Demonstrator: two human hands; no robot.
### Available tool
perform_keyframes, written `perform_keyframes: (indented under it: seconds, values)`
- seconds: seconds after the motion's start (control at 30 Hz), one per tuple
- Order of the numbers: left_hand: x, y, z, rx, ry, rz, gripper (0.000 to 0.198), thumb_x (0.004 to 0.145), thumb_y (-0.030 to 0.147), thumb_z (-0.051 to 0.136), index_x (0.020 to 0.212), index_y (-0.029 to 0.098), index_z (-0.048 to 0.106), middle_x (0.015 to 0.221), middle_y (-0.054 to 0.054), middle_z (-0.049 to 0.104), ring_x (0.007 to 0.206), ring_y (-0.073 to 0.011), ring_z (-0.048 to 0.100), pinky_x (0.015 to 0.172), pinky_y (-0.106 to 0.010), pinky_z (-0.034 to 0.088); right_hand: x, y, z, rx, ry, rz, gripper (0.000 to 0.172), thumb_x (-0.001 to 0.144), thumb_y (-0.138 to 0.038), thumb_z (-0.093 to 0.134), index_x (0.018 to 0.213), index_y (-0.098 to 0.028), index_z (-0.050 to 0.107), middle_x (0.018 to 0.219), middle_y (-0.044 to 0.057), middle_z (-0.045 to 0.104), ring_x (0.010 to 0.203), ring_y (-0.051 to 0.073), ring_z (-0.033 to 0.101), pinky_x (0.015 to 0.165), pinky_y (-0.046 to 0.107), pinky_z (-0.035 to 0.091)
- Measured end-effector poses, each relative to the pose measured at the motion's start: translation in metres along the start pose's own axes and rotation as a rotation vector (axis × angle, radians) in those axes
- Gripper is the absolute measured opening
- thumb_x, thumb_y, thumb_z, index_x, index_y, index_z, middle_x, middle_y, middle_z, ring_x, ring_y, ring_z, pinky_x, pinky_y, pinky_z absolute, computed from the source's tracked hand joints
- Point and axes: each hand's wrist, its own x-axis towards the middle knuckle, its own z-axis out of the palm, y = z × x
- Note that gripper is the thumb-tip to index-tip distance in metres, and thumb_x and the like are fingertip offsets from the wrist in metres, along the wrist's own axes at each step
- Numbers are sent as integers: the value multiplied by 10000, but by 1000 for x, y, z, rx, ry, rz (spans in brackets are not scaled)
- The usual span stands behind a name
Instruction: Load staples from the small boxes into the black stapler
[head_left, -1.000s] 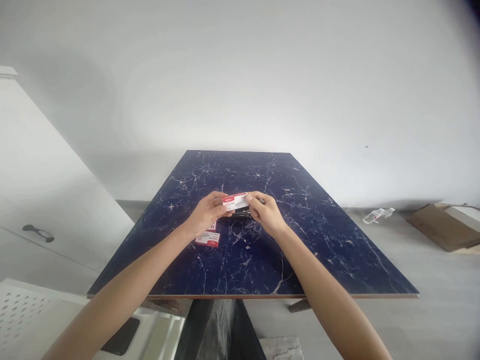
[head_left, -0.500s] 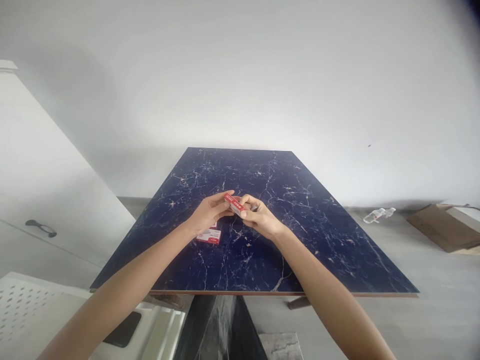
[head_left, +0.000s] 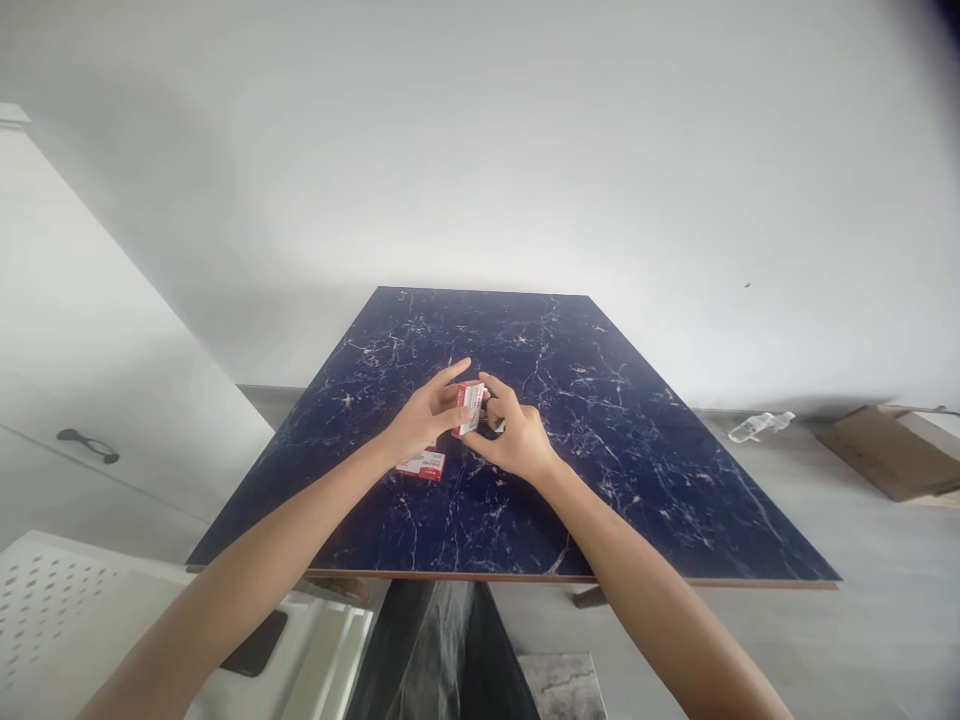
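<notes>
Both my hands meet over the middle of a dark blue marble-patterned table [head_left: 600, 500]. My left hand [head_left: 424, 420] and my right hand [head_left: 514, 440] pinch a small red and white box [head_left: 469, 408] between their fingertips, held upright just above the tabletop. My left index finger is stretched out over the box. A second red and white box [head_left: 424, 465] lies flat on the table just below my left hand.
A white cabinet [head_left: 90, 400] with a dark handle stands at the left. A white perforated surface [head_left: 45, 620] with a dark phone [head_left: 255, 645] lies near left. On the floor at right are a plastic bottle [head_left: 757, 427] and a flat cardboard box [head_left: 885, 450].
The small box has been turned from lying lengthwise between my hands to standing on end. A dark object seen beneath it a second ago no longer shows.
</notes>
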Motion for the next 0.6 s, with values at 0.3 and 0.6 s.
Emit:
perform_keyframes:
  seconds: [0.3, 0.6]
  values:
    - [0, 5, -4, 54, -103, 21, 532, 807, 288, 812, 1303, 266, 621, 1203, -90, 706, 1096, -260, 669, 927, -398, 535, -3, 4, 1, -126, 20, -55, 613, 824, -382, 664, 1391, -235, 482, 707, -52, 640, 557, 103, 594, 593, 222, 468]
    - [0, 4, -6, 148, -105, 14, 542, 781, 310, 829, 1273, 261, 608, 1096, -70, 702, 996, -222, 676, 866, -358, 552, -3, 2, 0, -64, -62, -89, 605, 822, -312, 656, 1387, -243, 449, 687, -66, 604, 542, 100, 542, 581, 224, 423]
